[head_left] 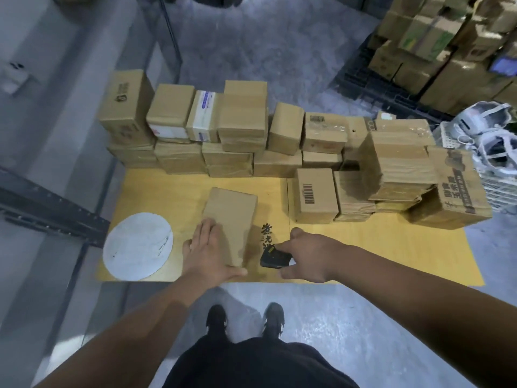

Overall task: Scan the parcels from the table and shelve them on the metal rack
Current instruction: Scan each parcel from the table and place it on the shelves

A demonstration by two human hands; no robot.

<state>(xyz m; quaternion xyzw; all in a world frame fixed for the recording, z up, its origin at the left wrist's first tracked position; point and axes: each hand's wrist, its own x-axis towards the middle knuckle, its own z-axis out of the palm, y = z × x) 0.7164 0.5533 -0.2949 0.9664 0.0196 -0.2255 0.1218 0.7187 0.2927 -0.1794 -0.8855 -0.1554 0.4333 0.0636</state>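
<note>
— Nearest?
— Two black shoes (pixel 245 320) on grey floor, at the worktop (pixel 377 253) edge.
— Hands?
— Left hand (pixel 208 254), fingers straight, presses a flat cardboard parcel (pixel 230 219) lying alone on bare yellow wood. Right hand (pixel 306 257) grips a small black scanner (pixel 272 257) just beside it.
— Room?
— Open wood in front; stacked boxes (pixel 243 130) wall the far edge. One white disc (pixel 138 246) at the left corner.

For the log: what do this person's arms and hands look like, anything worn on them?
Both forearms are bare, with no sleeves in view. The left hand and the right hand wear no gloves, and no watch, ring or wristband shows.
</note>
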